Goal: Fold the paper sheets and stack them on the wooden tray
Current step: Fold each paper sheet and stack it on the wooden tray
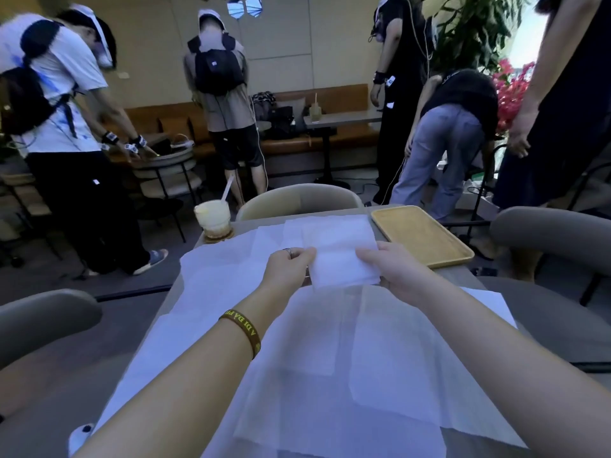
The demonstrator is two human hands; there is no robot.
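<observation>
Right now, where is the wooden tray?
In the head view the wooden tray sits on the table's far right side, just beyond the right hand and right of the folded paper.

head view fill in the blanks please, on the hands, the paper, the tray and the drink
1. The left hand and the right hand together hold one folded ____ sheet.
2. The wooden tray lies to the ____ of that sheet.
3. A ____ stands in the drink.
4. The wristband is on the ____ arm.
Missing words: paper; right; straw; left.
</observation>
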